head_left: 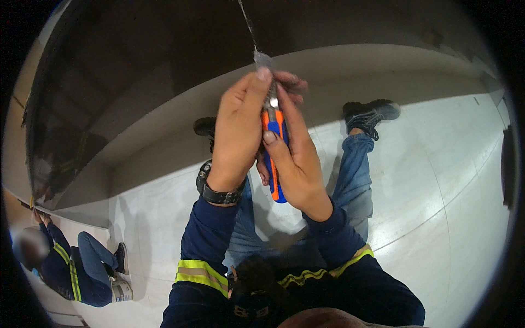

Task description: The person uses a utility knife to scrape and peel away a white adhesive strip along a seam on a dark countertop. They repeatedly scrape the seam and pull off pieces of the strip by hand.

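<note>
In both hands I hold a scraper with a blue-and-orange handle (pixel 280 186), its flat grey blade (pixel 263 60) pointing up at the dark glossy panel. My left hand (pixel 236 117) is closed around the blade end, the thumb pressed on the metal and blurred fingertips showing beyond it. Wrapped round the handle is my right hand (pixel 298 161), its thumb lying on top and its index finger stretched along the shaft. The blade's tip meets the lower end of a thin, rough whitish line (pixel 248 24) on the dark panel (pixel 147 71). Whether the tip touches the surface I cannot tell.
A pale curved base (pixel 180 112) runs under the panel's edge. My legs are spread on the light tiled floor (pixel 415 180), with a dark shoe (pixel 372 113) near the base. At the left, another person (pixel 76 268) sits on a white bucket (pixel 122 290), hands raised to the panel's edge.
</note>
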Demonstrator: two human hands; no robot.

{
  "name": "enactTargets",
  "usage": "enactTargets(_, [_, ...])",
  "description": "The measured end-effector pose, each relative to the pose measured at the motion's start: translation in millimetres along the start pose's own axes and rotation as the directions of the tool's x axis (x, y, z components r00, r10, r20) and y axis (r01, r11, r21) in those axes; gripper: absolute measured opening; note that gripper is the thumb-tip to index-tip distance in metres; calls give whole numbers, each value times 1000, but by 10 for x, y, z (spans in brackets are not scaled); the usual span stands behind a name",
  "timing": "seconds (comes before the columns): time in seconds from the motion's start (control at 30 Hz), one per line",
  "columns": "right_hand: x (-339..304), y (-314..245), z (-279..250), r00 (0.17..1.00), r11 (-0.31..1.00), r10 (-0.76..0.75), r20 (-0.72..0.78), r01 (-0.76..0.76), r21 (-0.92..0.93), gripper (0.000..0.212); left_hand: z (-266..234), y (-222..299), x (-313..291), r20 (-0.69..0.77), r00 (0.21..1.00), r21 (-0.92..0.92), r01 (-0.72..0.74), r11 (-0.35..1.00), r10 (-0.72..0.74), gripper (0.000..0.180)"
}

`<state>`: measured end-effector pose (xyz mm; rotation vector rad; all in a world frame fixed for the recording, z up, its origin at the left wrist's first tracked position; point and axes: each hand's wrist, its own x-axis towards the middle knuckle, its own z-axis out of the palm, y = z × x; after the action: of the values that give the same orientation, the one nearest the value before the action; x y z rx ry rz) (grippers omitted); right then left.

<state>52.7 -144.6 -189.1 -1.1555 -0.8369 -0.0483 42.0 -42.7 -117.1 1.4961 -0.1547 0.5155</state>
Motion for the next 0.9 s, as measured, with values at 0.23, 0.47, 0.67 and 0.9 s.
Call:
enactTargets(0.23, [-99,-84,6,970,958,242,34,-245,149,63,-70,-115,-55,22,997,-13,80,997,-79,49])
enactTargets(0.47, [-90,-81,-25,990,985,142,20,-143,97,65,-64,-114,-132,64,997,62,36,997,-40,45])
enactTargets(0.67, [-130,21,-56,996,996,20,88,-28,84,67,-78,-85,-129,101,994,49,24,998,-29,44])
enactTargets(0.9, [4,128,-34,983,984,-172,68,174,-37,68,-52,-128,-90,65,998,58,-26,998,22,45])
